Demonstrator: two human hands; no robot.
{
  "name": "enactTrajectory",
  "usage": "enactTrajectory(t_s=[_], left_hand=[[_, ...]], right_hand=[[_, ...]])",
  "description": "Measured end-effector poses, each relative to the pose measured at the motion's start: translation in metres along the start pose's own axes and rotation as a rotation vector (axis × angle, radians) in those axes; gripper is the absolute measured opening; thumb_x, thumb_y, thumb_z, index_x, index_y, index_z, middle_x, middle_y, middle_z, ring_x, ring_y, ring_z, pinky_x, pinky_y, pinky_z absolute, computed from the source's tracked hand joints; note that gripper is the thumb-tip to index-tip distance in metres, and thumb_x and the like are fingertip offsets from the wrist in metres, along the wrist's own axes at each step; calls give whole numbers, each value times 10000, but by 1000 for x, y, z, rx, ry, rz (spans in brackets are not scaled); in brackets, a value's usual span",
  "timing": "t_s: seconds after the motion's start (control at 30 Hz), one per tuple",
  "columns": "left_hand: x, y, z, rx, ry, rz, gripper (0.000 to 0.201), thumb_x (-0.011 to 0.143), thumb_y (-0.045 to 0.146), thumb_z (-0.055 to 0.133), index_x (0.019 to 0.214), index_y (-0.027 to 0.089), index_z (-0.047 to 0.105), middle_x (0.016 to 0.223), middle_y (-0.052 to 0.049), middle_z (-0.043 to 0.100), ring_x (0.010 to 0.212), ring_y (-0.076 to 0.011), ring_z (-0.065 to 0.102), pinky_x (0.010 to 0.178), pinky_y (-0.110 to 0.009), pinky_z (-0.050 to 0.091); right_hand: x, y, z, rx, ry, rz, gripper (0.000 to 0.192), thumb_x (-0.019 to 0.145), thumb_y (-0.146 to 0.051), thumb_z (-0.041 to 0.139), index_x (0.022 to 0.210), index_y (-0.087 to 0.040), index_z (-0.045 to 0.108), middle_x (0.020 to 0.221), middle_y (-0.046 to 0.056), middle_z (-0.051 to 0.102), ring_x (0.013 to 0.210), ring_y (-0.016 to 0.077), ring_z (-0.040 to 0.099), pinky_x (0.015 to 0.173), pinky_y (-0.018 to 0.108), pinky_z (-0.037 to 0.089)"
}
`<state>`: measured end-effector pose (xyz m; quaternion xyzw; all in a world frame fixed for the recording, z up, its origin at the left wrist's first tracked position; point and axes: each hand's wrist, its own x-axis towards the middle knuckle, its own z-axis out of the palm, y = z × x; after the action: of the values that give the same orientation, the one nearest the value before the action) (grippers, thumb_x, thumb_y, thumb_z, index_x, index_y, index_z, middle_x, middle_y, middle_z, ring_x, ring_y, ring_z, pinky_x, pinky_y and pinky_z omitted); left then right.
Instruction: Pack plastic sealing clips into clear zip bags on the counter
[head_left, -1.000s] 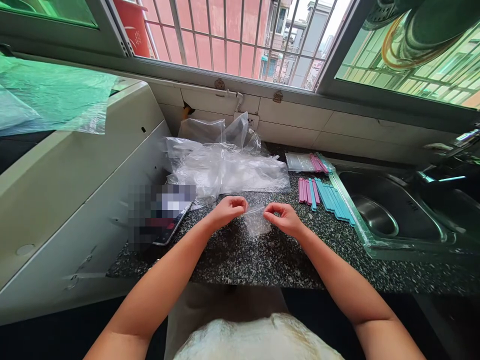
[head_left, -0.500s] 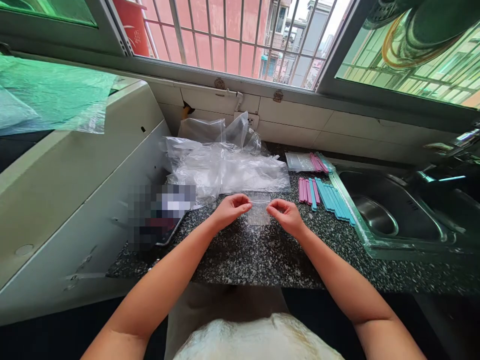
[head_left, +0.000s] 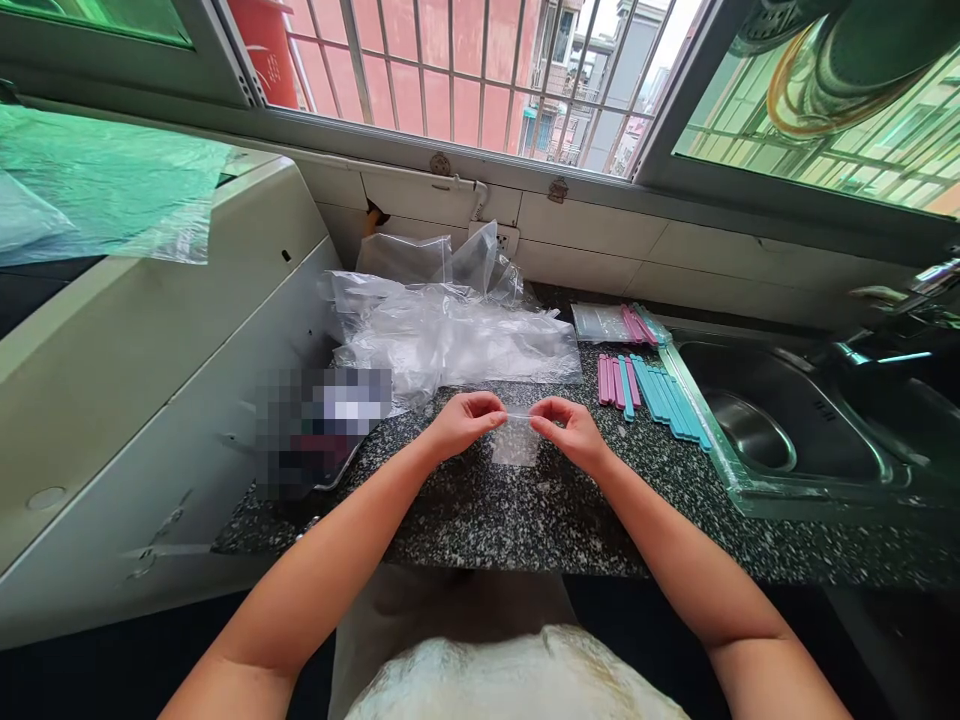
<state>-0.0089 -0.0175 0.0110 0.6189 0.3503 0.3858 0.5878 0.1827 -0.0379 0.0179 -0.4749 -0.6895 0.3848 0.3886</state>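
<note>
Just in front of the heap of clear plastic bags point(head_left: 450, 335), over the speckled worktop point(head_left: 525, 510), the left hand point(head_left: 461, 420) and right hand point(head_left: 570, 430) each pinch a top corner of a small clear bag point(head_left: 516, 440). Pink and blue sticks point(head_left: 645, 385) lie right of the heap.

From where I stand, no word, brand or number can be read on anything here. The red container point(head_left: 264, 45) outside the window bars carries a few white marks that may be characters, but they are too small to make out. The flat device point(head_left: 324, 425) on the counter is blurred, so whatever it shows stays illegible.
</note>
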Motion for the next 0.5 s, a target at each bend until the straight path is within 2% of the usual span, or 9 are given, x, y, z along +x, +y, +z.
enactTrajectory(t_s=[0.2,0.5], left_hand=[[1,-7,3,47,-26,13,246,645,364,618,650,125,562,567,36,447,559,-76,368,530,-215,295],[0,-2,4,89,-6,29,242,645,358,615,629,123,559,558,31,453,540,-76,371,528,-220,303]], right_hand=[[0,-1,3,-74,-28,-47,149,729,-314,579,683,-173,584,639,3,595,618,116,521,610,251,415],[-1,-2,5,-147,4,-98,143,736,-280,560,639,-175,569,605,1,574,601,116,515,604,245,415]])
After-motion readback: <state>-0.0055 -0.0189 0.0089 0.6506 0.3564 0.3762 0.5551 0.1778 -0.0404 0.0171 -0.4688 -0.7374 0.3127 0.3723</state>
